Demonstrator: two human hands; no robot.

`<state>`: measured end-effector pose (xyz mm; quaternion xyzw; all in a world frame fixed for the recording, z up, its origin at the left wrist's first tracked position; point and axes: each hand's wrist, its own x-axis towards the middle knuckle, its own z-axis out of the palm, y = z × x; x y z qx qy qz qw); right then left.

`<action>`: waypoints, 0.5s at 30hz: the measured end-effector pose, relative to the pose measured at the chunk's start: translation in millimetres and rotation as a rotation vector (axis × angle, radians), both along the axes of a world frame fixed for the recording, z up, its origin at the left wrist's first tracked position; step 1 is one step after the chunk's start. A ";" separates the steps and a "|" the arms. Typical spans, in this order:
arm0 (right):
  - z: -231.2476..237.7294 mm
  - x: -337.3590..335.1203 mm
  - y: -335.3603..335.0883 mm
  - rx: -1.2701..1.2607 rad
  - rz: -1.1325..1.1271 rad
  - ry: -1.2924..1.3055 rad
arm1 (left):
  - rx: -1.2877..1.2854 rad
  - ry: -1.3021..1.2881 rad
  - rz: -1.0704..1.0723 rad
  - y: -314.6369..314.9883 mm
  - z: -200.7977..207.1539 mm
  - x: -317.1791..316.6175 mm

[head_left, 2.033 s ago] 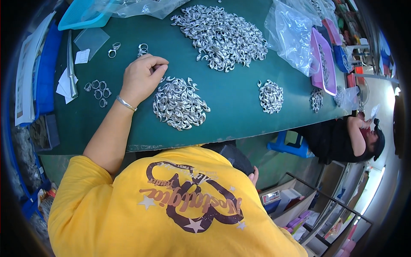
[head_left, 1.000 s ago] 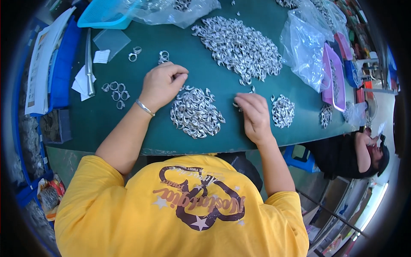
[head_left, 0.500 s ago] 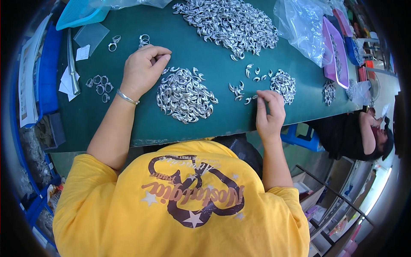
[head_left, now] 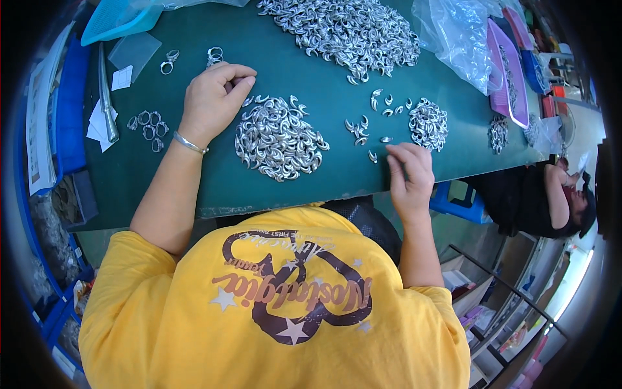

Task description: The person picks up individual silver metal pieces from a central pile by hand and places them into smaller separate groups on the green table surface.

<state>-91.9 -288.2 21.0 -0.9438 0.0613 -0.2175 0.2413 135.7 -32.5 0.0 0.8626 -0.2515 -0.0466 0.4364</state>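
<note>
My left hand (head_left: 214, 98) rests on the green table, fingers curled and thumb tip close to the fingertips; anything between them is hidden. Just right of it lies a dense pile of silver crescent-shaped metal pieces (head_left: 280, 139). My right hand (head_left: 412, 170) hovers by the table's front edge, fingers loosely bent and thumb a little apart, with nothing visible between them. Close to its fingertips are a loose crescent piece (head_left: 386, 139) and another crescent piece (head_left: 372, 156). A smaller crescent pile (head_left: 428, 124) sits just beyond this hand, and several scattered crescents (head_left: 357, 131) lie to its left.
A large crescent heap (head_left: 346, 32) covers the far middle. At left are several silver rings (head_left: 151, 125), a metal ring mandrel (head_left: 106, 97) and a turquoise basket (head_left: 121, 23). Plastic bags (head_left: 457, 42) and a pink tray (head_left: 507, 74) stand far right. A person (head_left: 538, 201) sits at right.
My right hand has drawn back slightly toward me, leaving the crescent piece at its fingertips on the table. My left hand stays in place. The whole view has shifted a little.
</note>
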 end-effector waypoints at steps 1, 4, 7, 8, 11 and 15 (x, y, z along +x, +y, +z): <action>2.2 1.5 2.1 0.004 0.067 0.021 | -0.003 0.000 0.000 -0.5 0.5 0.2; -2.6 0.4 15.4 0.048 0.055 0.080 | 0.001 0.007 0.008 0.1 0.9 -0.8; 5.3 -0.4 15.5 0.191 -0.059 0.114 | -0.005 -0.005 -0.001 0.2 -0.5 0.5; 5.2 -1.9 11.8 0.215 -0.107 0.101 | -0.008 -0.012 -0.008 0.3 -1.3 0.9; 5.9 1.3 15.3 0.190 -0.068 0.125 | -0.008 -0.001 -0.003 0.5 -1.7 0.8; 2.8 8.6 33.1 0.191 -0.102 0.150 | 0.012 0.007 0.012 0.8 1.1 -0.3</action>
